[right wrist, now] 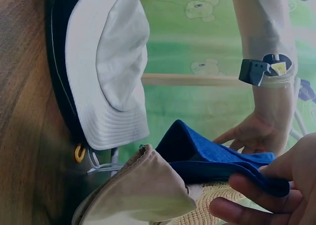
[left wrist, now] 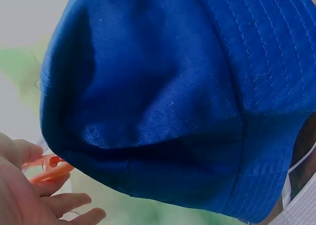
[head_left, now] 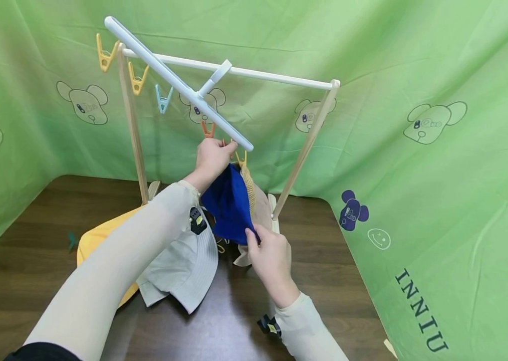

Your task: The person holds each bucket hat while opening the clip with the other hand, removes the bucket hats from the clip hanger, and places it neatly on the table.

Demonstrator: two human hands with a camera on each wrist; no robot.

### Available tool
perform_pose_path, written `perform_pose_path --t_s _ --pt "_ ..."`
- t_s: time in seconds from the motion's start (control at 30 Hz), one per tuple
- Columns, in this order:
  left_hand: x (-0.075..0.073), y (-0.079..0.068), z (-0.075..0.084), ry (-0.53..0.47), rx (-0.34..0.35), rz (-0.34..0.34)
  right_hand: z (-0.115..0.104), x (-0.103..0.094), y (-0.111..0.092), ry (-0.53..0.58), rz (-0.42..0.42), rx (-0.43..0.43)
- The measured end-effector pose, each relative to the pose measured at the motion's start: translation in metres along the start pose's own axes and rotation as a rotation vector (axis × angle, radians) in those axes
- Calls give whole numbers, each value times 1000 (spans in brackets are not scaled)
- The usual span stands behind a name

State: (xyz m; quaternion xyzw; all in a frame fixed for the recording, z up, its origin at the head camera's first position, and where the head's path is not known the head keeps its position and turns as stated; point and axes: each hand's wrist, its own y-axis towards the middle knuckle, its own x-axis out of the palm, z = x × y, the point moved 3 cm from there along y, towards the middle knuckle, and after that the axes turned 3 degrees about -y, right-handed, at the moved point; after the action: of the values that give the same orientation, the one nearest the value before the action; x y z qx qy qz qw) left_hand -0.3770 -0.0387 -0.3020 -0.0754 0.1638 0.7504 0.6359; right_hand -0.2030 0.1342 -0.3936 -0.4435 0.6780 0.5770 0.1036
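Observation:
A blue bucket hat hangs below the light blue hanger bar, between both hands. My left hand is up at the hat's top, thumb and fingers pinching an orange clothespin right at the crown's edge; its other fingers are spread in the left wrist view. Lower down, my right hand pinches the hat's brim between thumb and fingers. Just behind the blue hat are a woven straw hat and a beige hat. A yellow clothespin sits at the straw hat's top.
Yellow and blue clothespins dangle from the bar's far-left half. A wooden rack with a white crossbar supports it. Below left, a pale grey bucket hat and a yellow hat are near the brown tabletop.

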Motion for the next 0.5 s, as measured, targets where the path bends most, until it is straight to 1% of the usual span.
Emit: perform_pose_path --t_s 0.2,0.33,0.5 --pt "1 -2 0 7 4 -18 2 0 -1 -1 6 -10" --pt "1 -2 1 2 6 -18 2 -1 -1 2 5 -17" --pt "2 -4 2 18 6 -12 4 -2 -3 -3 2 -16"
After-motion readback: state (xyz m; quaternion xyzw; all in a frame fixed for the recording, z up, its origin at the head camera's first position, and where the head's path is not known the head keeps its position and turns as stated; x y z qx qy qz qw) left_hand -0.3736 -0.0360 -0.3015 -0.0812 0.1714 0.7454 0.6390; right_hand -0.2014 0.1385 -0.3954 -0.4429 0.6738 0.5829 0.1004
